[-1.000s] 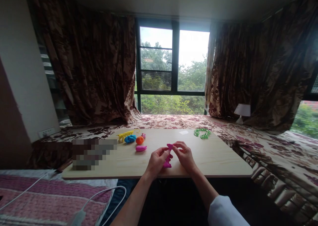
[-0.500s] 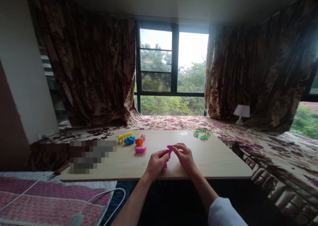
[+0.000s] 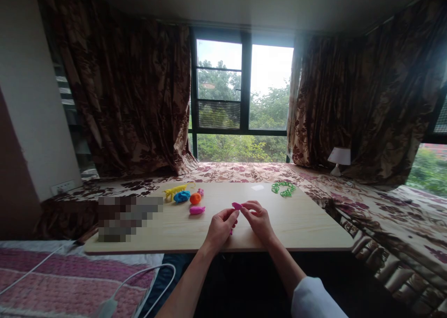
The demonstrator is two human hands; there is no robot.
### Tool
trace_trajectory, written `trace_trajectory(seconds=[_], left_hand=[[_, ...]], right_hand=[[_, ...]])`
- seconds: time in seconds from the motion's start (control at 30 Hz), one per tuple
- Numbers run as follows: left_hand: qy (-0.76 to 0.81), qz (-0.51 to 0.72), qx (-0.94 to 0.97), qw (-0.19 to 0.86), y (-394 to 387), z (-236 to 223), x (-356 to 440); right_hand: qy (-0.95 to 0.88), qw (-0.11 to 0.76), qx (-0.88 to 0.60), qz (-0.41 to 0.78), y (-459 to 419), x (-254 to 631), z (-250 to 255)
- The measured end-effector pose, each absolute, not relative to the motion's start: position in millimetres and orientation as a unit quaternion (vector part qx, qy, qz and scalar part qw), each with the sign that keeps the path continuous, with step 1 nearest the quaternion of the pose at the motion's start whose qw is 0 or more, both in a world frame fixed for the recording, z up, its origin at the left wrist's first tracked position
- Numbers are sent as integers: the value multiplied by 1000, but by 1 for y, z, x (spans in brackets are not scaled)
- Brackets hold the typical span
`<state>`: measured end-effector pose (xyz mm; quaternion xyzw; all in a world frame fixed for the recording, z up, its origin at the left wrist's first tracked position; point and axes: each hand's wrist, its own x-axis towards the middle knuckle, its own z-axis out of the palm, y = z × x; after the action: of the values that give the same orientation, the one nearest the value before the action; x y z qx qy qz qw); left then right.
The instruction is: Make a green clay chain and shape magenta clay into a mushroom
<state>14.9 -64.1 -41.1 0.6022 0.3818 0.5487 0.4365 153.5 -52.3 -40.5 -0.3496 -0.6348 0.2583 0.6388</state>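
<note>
Over the front of the table, both my hands pinch one piece of magenta modelling clay [image 3: 237,206]. My left hand [image 3: 220,228] grips it from the left, with a lower bit of the clay showing beneath the fingers. My right hand [image 3: 257,221] holds its upper end between thumb and fingertips. Left of my hands lies a pink clay roll [image 3: 197,210]. Behind that roll are an orange clay ball [image 3: 195,198], a blue clay lump [image 3: 182,196], a small pink piece [image 3: 200,192] and a yellow animal-like figure [image 3: 174,191].
The pale wooden table [image 3: 296,229] carries a green looped string [image 3: 283,188] at its far right and a blurred-out patch [image 3: 125,218] at its left. A white lamp [image 3: 338,159] stands on the patterned cloth beyond. A white cable [image 3: 174,276] runs over the quilt at lower left.
The upper end of the magenta clay has turned and now points left between my fingertips. Less of its lower part shows under my left hand. Both hands stay in nearly the same place.
</note>
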Motion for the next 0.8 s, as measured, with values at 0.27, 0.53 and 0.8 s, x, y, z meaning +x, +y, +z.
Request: trace_trajectory(seconds=[0.27, 0.53, 0.8], left_hand=[[394, 559, 600, 415, -59, -48, 17], [376, 556, 618, 410, -62, -43, 18], [398, 567, 589, 416, -64, -43, 18]], right_hand=[[-632, 642, -353, 255, -56, 152, -39], [-636, 640, -343, 261, -53, 154, -40], [-633, 642, -346, 261, -60, 154, -33]])
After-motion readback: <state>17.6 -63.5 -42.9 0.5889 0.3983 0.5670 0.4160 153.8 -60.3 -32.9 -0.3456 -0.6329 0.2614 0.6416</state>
